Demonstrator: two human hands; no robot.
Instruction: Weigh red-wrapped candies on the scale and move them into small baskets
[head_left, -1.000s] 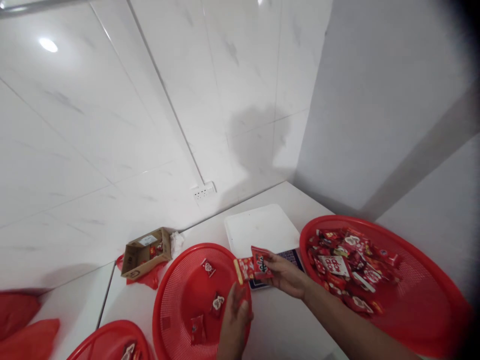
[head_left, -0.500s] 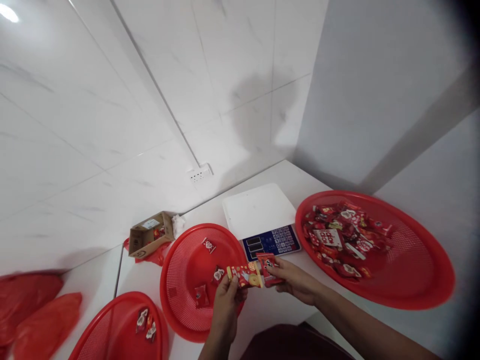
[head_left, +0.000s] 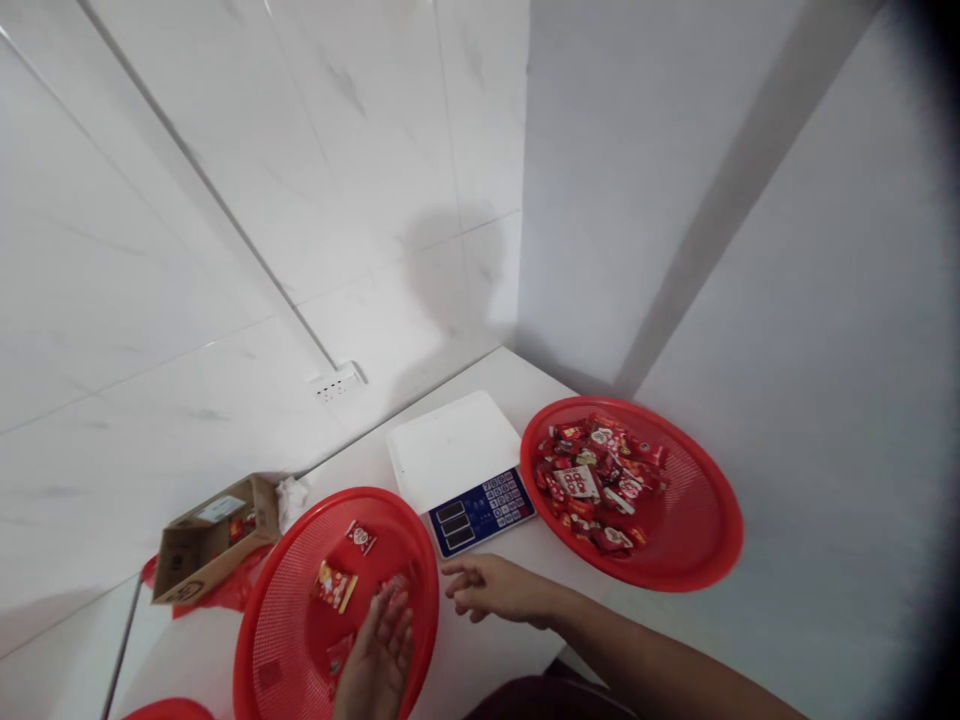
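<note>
From here I see the left hand (head_left: 377,655), fingers parted, over the basket (head_left: 244,645) holding the packets (head_left: 335,586), and the right hand (head_left: 495,588), fingers loose and empty, near the scale (head_left: 456,450), which a careless sweep could knock askew.

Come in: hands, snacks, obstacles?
Left hand open over round red plastic basket. Right hand open, holding nothing. Rectangular red-gold wrapped packet inside. No visible obstruction.

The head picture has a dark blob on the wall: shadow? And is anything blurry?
In the head view, the blob looks like a soft, head-shaped shadow on the wall; head view again, the packet by the left hand looks blurry.
</note>
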